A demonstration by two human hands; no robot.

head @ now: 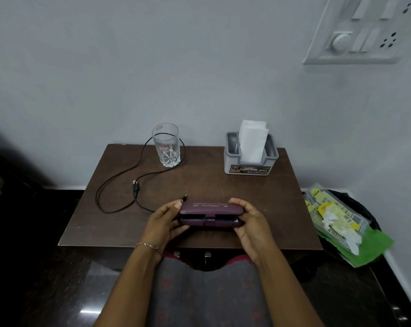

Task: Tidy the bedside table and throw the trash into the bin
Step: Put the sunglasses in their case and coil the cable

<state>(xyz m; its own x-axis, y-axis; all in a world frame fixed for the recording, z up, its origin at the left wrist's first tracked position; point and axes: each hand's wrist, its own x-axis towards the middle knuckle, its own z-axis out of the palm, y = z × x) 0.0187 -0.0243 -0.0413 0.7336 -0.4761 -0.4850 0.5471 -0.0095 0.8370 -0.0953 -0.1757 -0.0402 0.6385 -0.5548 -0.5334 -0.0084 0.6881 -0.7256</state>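
Purple case point(211, 208) at the front of the counter point(223, 185), near the middle. Left grip point(166, 220) curled round one end, right grip point(249, 223) curled round the other, thumbs on top. Lid not quite shut, with a dark gap along the front. Probably time to close it. Press the lid down softly with both thumbs until the gap goes. Keep fingertips out of the gap. Then lay it flat, maybe near the tissue box point(250, 159), away from the glass point(166, 145) and black cable point(135, 187). Bin point(367, 208) on the floor to the right, wrappers inside.
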